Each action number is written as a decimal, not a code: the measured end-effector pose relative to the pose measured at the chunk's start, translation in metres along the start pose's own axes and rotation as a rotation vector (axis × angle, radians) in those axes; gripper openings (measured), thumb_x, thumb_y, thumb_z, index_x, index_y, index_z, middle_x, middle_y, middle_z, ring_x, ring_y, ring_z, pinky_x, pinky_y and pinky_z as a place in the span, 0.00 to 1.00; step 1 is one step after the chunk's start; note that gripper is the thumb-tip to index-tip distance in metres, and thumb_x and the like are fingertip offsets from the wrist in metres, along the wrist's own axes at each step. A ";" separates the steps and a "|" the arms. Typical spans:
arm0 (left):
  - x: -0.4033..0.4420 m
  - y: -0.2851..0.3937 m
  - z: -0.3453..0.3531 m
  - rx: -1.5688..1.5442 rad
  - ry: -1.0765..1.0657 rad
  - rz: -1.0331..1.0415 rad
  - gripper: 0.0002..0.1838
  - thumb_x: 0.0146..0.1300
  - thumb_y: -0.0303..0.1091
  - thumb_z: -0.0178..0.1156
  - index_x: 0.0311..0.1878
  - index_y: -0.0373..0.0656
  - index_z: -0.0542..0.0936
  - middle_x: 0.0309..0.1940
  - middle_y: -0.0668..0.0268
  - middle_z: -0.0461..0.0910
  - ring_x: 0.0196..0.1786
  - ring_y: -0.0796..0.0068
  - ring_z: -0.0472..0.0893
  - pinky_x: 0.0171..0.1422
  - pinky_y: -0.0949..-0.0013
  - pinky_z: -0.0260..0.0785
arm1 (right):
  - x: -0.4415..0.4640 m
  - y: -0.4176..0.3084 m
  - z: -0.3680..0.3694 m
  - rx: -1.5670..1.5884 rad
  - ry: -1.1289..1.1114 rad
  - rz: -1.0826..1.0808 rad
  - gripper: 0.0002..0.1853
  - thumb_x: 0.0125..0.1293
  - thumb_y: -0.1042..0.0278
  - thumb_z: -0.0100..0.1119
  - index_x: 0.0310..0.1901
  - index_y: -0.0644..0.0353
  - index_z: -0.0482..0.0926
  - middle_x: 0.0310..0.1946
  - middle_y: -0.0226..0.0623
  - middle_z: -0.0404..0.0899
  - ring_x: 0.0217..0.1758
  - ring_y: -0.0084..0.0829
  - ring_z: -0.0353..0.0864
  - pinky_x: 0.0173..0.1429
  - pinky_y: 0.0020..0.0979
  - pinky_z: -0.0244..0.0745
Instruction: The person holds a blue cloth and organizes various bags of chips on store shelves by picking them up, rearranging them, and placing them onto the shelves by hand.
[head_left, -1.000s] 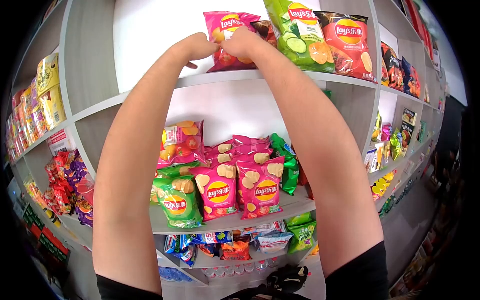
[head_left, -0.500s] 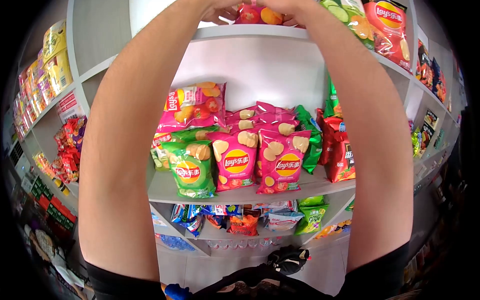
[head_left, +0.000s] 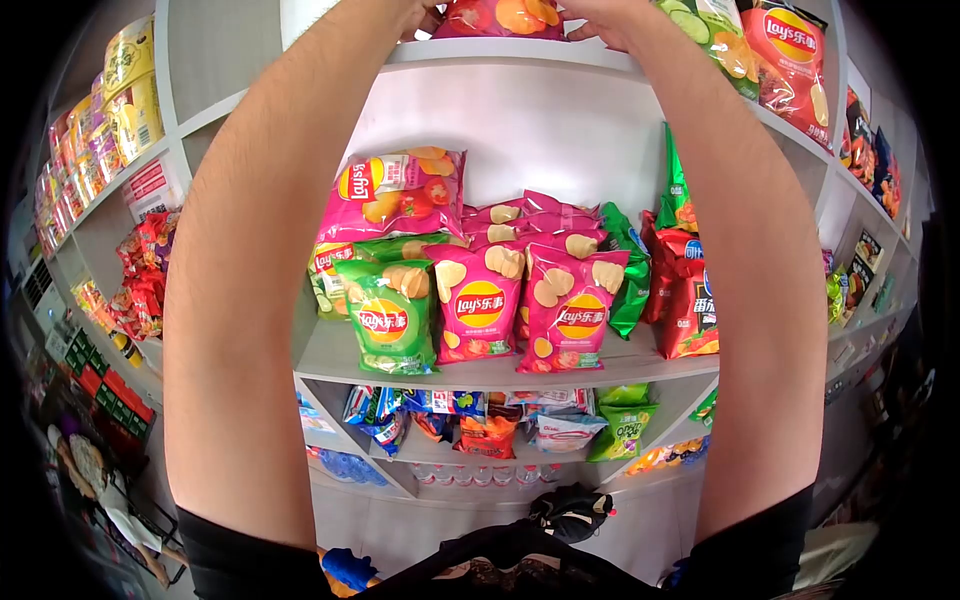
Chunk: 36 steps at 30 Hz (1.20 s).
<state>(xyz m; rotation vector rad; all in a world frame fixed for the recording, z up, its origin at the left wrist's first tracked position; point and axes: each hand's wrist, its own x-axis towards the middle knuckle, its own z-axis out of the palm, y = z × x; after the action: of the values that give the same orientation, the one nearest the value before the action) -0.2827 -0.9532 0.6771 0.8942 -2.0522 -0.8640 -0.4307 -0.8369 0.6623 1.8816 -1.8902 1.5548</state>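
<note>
Both arms reach up to the top shelf, and a pink bag of potato chips (head_left: 498,20) stands there between my hands, cut off by the upper frame edge. My left hand (head_left: 425,18) grips its left side, the fingers partly out of frame. On the other side, my right hand (head_left: 598,22) has its bent fingers against the bag's right edge. Below, on the middle shelf (head_left: 480,378), stand two pink Lay's bags (head_left: 478,305) and a green Lay's bag (head_left: 388,318). Another pink bag (head_left: 400,195) lies sideways on top of the bags behind.
More chip bags (head_left: 785,60) stand at the upper right, beside my right forearm. Red bags (head_left: 688,300) sit at the middle shelf's right end. Small snack packs (head_left: 487,437) fill the lower shelf. A black bag (head_left: 572,513) rests on the floor. Yellow tubs (head_left: 132,85) stand far left.
The bag between my hands shows larger and slightly farther left. My right hand's fingers have shifted along its edge. The whole view has tilted a little, with the shelves shifted in it.
</note>
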 end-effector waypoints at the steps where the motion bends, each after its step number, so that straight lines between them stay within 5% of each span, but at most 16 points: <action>1: -0.003 -0.001 0.000 -0.051 0.036 0.053 0.23 0.63 0.49 0.59 0.55 0.44 0.75 0.50 0.58 0.76 0.50 0.64 0.74 0.49 0.52 0.67 | 0.002 0.002 -0.001 0.034 -0.029 -0.053 0.26 0.60 0.53 0.59 0.52 0.67 0.75 0.46 0.47 0.79 0.46 0.40 0.80 0.48 0.49 0.77; 5: -0.047 -0.001 -0.007 -0.328 0.066 0.225 0.19 0.62 0.49 0.64 0.47 0.45 0.79 0.43 0.65 0.79 0.43 0.70 0.75 0.46 0.56 0.69 | 0.025 0.020 0.002 0.218 0.307 -0.408 0.21 0.61 0.60 0.62 0.49 0.67 0.76 0.37 0.40 0.79 0.39 0.31 0.80 0.47 0.33 0.78; 6: -0.064 0.002 -0.010 -0.352 0.080 0.263 0.18 0.62 0.49 0.63 0.47 0.45 0.79 0.44 0.65 0.79 0.43 0.71 0.75 0.46 0.57 0.69 | 0.002 -0.001 -0.003 0.284 0.252 -0.352 0.20 0.60 0.64 0.64 0.51 0.66 0.76 0.39 0.40 0.79 0.42 0.28 0.79 0.47 0.27 0.76; 10: -0.149 0.001 -0.006 -0.486 0.163 0.604 0.20 0.65 0.43 0.62 0.54 0.42 0.76 0.48 0.64 0.78 0.48 0.73 0.78 0.52 0.65 0.71 | -0.050 -0.028 -0.007 0.346 0.242 -0.676 0.21 0.60 0.65 0.64 0.52 0.67 0.74 0.41 0.39 0.79 0.44 0.27 0.79 0.48 0.26 0.75; 13: -0.199 -0.024 -0.011 -0.426 0.314 0.687 0.30 0.67 0.43 0.56 0.66 0.35 0.63 0.61 0.56 0.71 0.62 0.63 0.74 0.67 0.55 0.66 | -0.106 -0.032 -0.003 0.351 0.251 -0.970 0.21 0.60 0.64 0.64 0.51 0.67 0.74 0.42 0.40 0.79 0.45 0.28 0.79 0.49 0.27 0.75; 16: -0.266 -0.063 0.012 -0.468 0.396 0.636 0.35 0.61 0.40 0.65 0.66 0.33 0.64 0.57 0.58 0.74 0.57 0.69 0.77 0.58 0.69 0.71 | -0.180 -0.025 0.005 0.193 0.287 -1.052 0.22 0.59 0.65 0.65 0.53 0.64 0.75 0.47 0.41 0.77 0.49 0.32 0.77 0.50 0.30 0.75; 17: -0.283 -0.079 0.021 -0.460 0.420 0.598 0.34 0.60 0.37 0.66 0.65 0.32 0.64 0.54 0.61 0.76 0.53 0.74 0.79 0.56 0.72 0.71 | -0.192 -0.012 0.009 0.100 0.260 -0.982 0.23 0.58 0.67 0.66 0.56 0.60 0.75 0.52 0.40 0.75 0.53 0.34 0.76 0.51 0.32 0.74; 19: -0.299 -0.101 0.055 -0.476 0.478 0.702 0.34 0.60 0.34 0.67 0.66 0.33 0.63 0.54 0.60 0.76 0.52 0.77 0.79 0.54 0.73 0.72 | -0.228 0.007 0.009 0.032 0.176 -0.976 0.23 0.54 0.76 0.68 0.53 0.60 0.76 0.47 0.38 0.75 0.48 0.30 0.76 0.48 0.27 0.74; 21: -0.308 -0.121 0.055 -0.441 0.195 0.498 0.34 0.60 0.31 0.66 0.67 0.34 0.62 0.57 0.59 0.74 0.56 0.73 0.77 0.56 0.70 0.72 | -0.244 0.032 0.013 0.034 0.093 -0.879 0.22 0.53 0.75 0.69 0.50 0.61 0.75 0.43 0.37 0.73 0.46 0.27 0.75 0.47 0.28 0.75; 27: -0.257 -0.123 0.089 -0.405 -0.192 0.047 0.27 0.66 0.37 0.61 0.63 0.35 0.66 0.55 0.61 0.75 0.52 0.76 0.77 0.56 0.70 0.72 | -0.249 0.114 0.042 0.305 -0.074 -0.303 0.20 0.57 0.70 0.69 0.49 0.62 0.73 0.45 0.38 0.70 0.47 0.29 0.77 0.51 0.27 0.77; 31: -0.201 -0.142 0.098 -0.408 -0.355 -0.032 0.26 0.67 0.40 0.61 0.60 0.32 0.68 0.51 0.59 0.77 0.49 0.76 0.78 0.51 0.71 0.73 | -0.230 0.138 0.044 0.349 -0.015 -0.197 0.21 0.58 0.74 0.68 0.51 0.62 0.70 0.49 0.35 0.70 0.53 0.27 0.75 0.52 0.25 0.78; 34: -0.174 -0.133 0.109 -0.531 -0.309 0.036 0.25 0.67 0.39 0.61 0.57 0.31 0.69 0.44 0.60 0.78 0.43 0.77 0.77 0.43 0.70 0.72 | -0.206 0.144 0.044 0.565 0.012 -0.051 0.26 0.57 0.71 0.69 0.54 0.62 0.65 0.53 0.41 0.70 0.51 0.30 0.75 0.51 0.28 0.78; 36: -0.148 -0.135 0.109 -0.312 -0.234 0.073 0.23 0.68 0.38 0.59 0.58 0.31 0.70 0.46 0.60 0.78 0.46 0.77 0.77 0.47 0.72 0.71 | -0.193 0.143 0.043 0.572 0.038 0.022 0.28 0.57 0.72 0.69 0.56 0.62 0.63 0.52 0.44 0.71 0.52 0.30 0.76 0.51 0.29 0.78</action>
<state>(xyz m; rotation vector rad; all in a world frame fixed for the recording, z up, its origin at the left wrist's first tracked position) -0.2563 -0.8768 0.4636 0.5664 -2.0519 -1.2560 -0.4667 -0.7619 0.4332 1.9898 -1.5589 2.3068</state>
